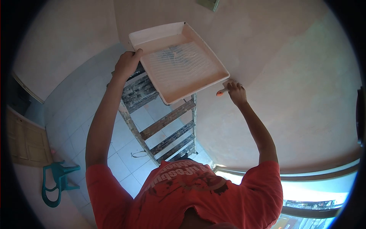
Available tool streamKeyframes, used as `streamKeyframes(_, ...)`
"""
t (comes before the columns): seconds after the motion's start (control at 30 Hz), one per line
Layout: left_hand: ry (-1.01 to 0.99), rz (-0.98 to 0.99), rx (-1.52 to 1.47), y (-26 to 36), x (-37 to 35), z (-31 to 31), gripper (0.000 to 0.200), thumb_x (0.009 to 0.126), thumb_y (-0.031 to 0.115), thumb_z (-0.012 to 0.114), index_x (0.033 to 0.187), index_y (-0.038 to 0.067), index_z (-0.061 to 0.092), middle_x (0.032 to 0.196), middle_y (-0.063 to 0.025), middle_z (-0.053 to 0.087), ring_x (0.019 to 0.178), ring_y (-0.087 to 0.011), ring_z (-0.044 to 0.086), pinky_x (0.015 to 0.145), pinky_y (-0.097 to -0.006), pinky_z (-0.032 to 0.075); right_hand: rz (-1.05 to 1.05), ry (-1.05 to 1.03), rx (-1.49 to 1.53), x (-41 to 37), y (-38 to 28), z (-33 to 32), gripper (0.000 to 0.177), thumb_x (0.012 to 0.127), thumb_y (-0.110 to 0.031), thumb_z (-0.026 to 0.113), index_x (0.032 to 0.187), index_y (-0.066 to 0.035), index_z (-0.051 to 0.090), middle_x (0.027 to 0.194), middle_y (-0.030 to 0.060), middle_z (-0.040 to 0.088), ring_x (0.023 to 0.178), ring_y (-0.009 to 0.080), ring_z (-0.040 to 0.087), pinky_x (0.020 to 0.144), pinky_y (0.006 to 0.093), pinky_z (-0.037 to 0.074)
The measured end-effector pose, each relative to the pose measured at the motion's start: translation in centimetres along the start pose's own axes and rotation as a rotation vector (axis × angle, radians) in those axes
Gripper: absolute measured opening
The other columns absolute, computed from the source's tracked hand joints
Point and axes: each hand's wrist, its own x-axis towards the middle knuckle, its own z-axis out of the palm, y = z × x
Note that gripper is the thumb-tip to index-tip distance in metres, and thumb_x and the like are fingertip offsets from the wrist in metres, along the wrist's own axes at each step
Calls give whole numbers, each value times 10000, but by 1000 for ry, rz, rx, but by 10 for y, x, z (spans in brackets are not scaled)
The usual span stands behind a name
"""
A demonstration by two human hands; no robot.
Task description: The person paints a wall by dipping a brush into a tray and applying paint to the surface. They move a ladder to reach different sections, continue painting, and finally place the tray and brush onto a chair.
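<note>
A paint tray (179, 63) with a ribbed slope and pale pinkish paint rests tilted over the top of a paint-spattered stepladder (167, 120). My left hand (127, 65) is closed on the tray's left rim, thumb over the edge. To the right of the tray, my right hand (237, 92) grips a brush by its handle (222, 92), which has an orange-red tip, close to the wall (267, 110). The brush's bristles are mostly hidden behind my fingers.
A green plastic chair (61, 179) stands on the tiled floor (126, 164) at the lower left, near a wooden door (26, 139). A window (312, 191) is at the lower right. A small box (208, 4) is on the wall above.
</note>
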Motion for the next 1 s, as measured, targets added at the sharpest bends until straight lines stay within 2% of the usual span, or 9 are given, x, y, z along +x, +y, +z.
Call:
streamKeyframes(0.13, -13, -6, -2, -1, 0, 1, 711, 883, 580, 441, 933, -84, 691, 970, -276, 687, 950, -404, 661, 864, -451, 475, 269, -78, 117, 48, 32, -53, 250, 849, -177, 697, 1091, -134, 651, 946, 66, 637, 848, 287, 667, 695, 440, 571)
streamKeyframes(0.4, 65, 39, -56, -3, 0, 2, 698, 874, 556, 481, 842, -114, 674, 863, -299, 673, 873, -406, 667, 815, -456, 481, 217, 359, -104, 133, 78, -149, 299, 832, -203, 705, 1116, -133, 640, 919, 35, 615, 799, 243, 655, 652, 381, 580)
streamKeyframes(0.47, 68, 22, -62, -1, -1, 0, 691, 874, 539, 495, 828, -129, 668, 851, -314, 668, 854, -409, 671, 804, -462, 487, 191, 374, -130, 134, 70, -142, 308, 817, -176, 692, 1114, -111, 637, 902, 49, 606, 787, 236, 651, 629, 366, 579)
streamKeyframes(0.53, 80, 26, -63, 0, -2, 0, 688, 874, 534, 500, 828, -132, 667, 846, -317, 667, 848, -413, 672, 801, -465, 488, -30, 412, -231, 124, 62, -106, 308, 805, -146, 671, 1103, -82, 633, 880, 65, 595, 795, 237, 655, 613, 355, 580)
streamKeyframes(0.6, 99, 25, -64, 0, -4, -3, 685, 873, 529, 504, 827, -135, 667, 842, -321, 666, 842, -417, 672, 799, -467, 490, -46, 212, -270, 97, 51, -56, 404, 767, -157, 716, 1150, -92, 605, 946, 75, 602, 849, 275, 657, 669, 371, 587)
streamKeyframes(0.73, 123, 15, -51, 1, -5, -5, 677, 870, 522, 508, 827, -135, 668, 853, -327, 667, 859, -418, 675, 806, -466, 491, 69, 44, 11, 48, 16, -3, 359, 790, -171, 717, 1126, -90, 617, 944, 84, 609, 844, 297, 663, 680, 404, 586)
streamKeyframes(0.83, 115, -12, -51, 2, -6, -8, 683, 865, 526, 504, 827, -137, 666, 864, -331, 666, 871, -414, 677, 802, -462, 491, 186, -90, 223, 39, 3, 3, 288, 823, -158, 707, 1096, -110, 632, 926, 101, 613, 853, 316, 667, 692, 437, 577)
streamKeyframes(0.93, 104, -23, -41, 0, -2, -9, 694, 859, 534, 501, 832, -140, 663, 874, -335, 665, 875, -408, 677, 797, -460, 491, 275, -65, 254, 59, 16, -12, 196, 852, -172, 688, 1024, -105, 625, 957, 97, 629, 872, 322, 675, 725, 455, 584)
streamKeyframes(1.0, 97, -18, -35, -6, 0, -8, 700, 856, 539, 500, 835, -142, 662, 878, -338, 664, 872, -405, 676, 793, -460, 490, 233, 44, 168, 85, 33, -42, 201, 849, -165, 678, 1030, -106, 614, 952, 86, 626, 869, 309, 671, 711, 445, 584)
